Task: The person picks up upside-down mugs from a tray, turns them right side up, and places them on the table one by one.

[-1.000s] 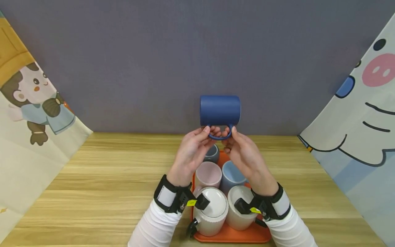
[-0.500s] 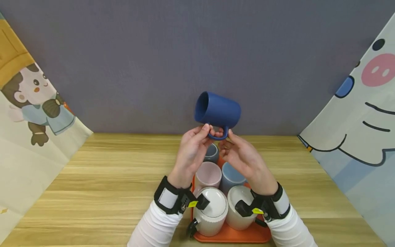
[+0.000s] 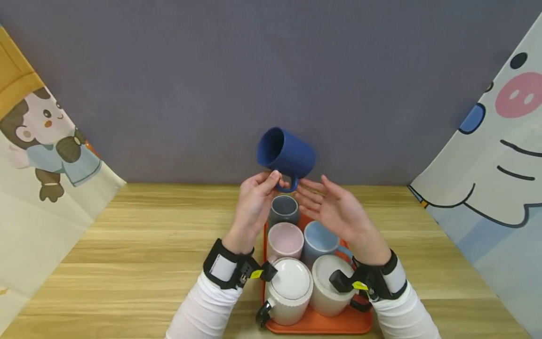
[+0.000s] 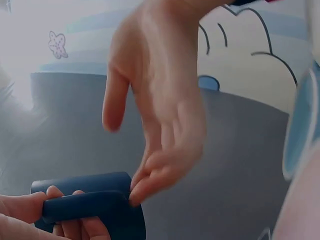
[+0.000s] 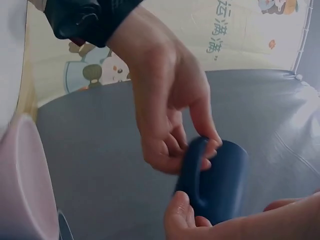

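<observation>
A dark blue mug (image 3: 296,154) is held up in front of the grey backdrop, tilted on its side, with its mouth facing left and its handle (image 3: 290,187) underneath. My left hand (image 3: 253,200) pinches the handle between thumb and fingers near the rim end. My right hand (image 3: 340,212) is spread palm up with its fingers extended, the fingertips by the handle's base end. In the left wrist view the right hand (image 4: 160,95) reaches down to the mug's base end. The right wrist view shows the left hand (image 5: 165,95) gripping the top of the handle.
Below the hands, an orange tray (image 3: 317,324) carries a grey mug (image 3: 282,215), a pink mug (image 3: 285,239), a light blue mug (image 3: 321,239) and two off-white mugs with black handles, apparently upside down. A wooden table (image 3: 148,254) lies around it, with cartoon-printed sheets at both sides.
The mug has shifted left and turned, so its mouth now shows. My right hand has let go of the handle and spread its fingers; the left hand has kept its pinch.
</observation>
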Action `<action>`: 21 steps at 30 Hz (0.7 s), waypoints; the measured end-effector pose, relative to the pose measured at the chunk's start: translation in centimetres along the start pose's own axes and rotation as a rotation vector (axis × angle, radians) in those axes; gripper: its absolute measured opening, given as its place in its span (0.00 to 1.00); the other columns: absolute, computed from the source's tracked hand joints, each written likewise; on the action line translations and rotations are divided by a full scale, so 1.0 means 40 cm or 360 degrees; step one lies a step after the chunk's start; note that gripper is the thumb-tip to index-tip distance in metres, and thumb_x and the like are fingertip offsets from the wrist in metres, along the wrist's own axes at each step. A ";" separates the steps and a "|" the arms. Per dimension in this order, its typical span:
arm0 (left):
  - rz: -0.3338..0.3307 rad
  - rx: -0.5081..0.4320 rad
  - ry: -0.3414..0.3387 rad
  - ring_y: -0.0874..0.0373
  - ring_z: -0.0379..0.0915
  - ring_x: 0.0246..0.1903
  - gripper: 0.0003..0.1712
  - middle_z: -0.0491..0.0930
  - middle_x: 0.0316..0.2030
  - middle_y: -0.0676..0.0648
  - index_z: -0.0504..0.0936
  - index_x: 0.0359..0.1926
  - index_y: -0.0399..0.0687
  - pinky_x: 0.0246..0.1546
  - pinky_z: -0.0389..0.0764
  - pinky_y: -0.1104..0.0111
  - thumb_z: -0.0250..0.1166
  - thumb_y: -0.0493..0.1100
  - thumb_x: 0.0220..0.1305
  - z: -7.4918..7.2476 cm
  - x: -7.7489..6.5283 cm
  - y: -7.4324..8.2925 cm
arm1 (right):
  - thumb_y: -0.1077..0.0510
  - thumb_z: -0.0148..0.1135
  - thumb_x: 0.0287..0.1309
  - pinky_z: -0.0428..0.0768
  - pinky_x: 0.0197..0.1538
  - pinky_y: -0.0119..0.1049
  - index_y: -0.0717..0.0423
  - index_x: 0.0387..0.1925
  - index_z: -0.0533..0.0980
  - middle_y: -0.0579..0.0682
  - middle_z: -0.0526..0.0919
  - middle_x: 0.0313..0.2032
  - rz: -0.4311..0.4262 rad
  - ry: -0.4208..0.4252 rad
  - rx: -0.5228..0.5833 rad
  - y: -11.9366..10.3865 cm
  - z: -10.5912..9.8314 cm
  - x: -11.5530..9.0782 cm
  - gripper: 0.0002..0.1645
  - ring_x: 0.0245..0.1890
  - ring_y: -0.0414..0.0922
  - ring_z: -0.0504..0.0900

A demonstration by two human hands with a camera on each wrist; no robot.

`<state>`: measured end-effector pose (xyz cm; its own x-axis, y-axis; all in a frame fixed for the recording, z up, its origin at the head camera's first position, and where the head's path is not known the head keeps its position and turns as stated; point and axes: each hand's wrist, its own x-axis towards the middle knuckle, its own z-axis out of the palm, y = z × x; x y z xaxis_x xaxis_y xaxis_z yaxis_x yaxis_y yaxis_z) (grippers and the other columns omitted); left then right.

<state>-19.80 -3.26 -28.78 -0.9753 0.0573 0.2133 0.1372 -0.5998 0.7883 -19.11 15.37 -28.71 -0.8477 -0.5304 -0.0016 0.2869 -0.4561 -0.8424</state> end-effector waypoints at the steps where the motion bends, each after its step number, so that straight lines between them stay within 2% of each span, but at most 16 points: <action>1: 0.0006 0.0018 0.0023 0.62 0.77 0.26 0.16 0.77 0.21 0.52 0.79 0.23 0.45 0.37 0.78 0.73 0.53 0.31 0.68 -0.007 0.003 0.000 | 0.44 0.32 0.73 0.72 0.57 0.37 0.57 0.57 0.66 0.49 0.78 0.52 -0.0013 -0.0010 -0.0040 -0.004 -0.007 -0.002 0.26 0.54 0.44 0.75; 4: 0.0019 0.0039 0.0073 0.62 0.77 0.24 0.17 0.78 0.20 0.52 0.79 0.22 0.45 0.35 0.78 0.74 0.54 0.30 0.67 -0.027 0.012 0.002 | 0.44 0.32 0.73 0.72 0.58 0.38 0.56 0.60 0.65 0.47 0.78 0.53 -0.0075 -0.0012 -0.0150 -0.017 -0.025 -0.013 0.27 0.55 0.44 0.75; 9: 0.0047 0.0060 0.0134 0.62 0.77 0.23 0.18 0.78 0.18 0.52 0.79 0.20 0.45 0.34 0.77 0.73 0.55 0.29 0.66 -0.060 0.021 0.010 | 0.45 0.37 0.73 0.71 0.58 0.38 0.52 0.57 0.69 0.46 0.77 0.53 -0.0205 0.0131 -0.0231 -0.041 -0.041 -0.034 0.23 0.56 0.45 0.73; 15: 0.0054 0.0111 0.0218 0.60 0.76 0.23 0.17 0.77 0.18 0.50 0.79 0.20 0.44 0.34 0.76 0.72 0.56 0.29 0.64 -0.098 0.028 0.019 | 0.45 0.41 0.72 0.71 0.56 0.38 0.49 0.53 0.72 0.45 0.78 0.51 -0.0285 0.0255 -0.0281 -0.053 -0.065 -0.047 0.20 0.53 0.43 0.75; 21: 0.0068 0.0183 0.0260 0.60 0.75 0.23 0.16 0.77 0.18 0.50 0.78 0.19 0.44 0.33 0.75 0.73 0.57 0.29 0.63 -0.134 0.039 0.022 | 0.43 0.44 0.69 0.73 0.54 0.33 0.45 0.54 0.68 0.39 0.79 0.49 -0.0348 0.0475 -0.0562 -0.047 -0.091 -0.043 0.18 0.51 0.38 0.76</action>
<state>-22.14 -7.98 -30.86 -0.9820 -0.1023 0.1590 0.1889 -0.5031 0.8433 -19.79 19.73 -29.08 -0.9763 -0.1991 0.0845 -0.0357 -0.2371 -0.9708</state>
